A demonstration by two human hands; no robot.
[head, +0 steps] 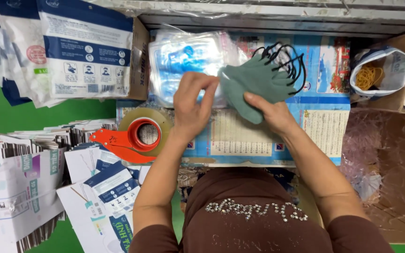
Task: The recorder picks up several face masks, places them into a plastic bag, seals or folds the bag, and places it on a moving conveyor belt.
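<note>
A printed blue sheet (326,124) covers the tabletop and serves as the landmark. At its upper left lies a clear plastic bag (179,58). On its upper middle sits a stack of green face masks (254,79), the right hand (273,115) with fingers clamped on its lower edge. The left hand (191,107) pinches the bag's edge, fingers together. Off the sheet's left edge rests an orange tape dispenser (132,140).

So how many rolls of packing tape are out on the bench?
1: the tape roll in its orange dispenser, just left of the left hand. Others may be hidden under the packaging.
</note>
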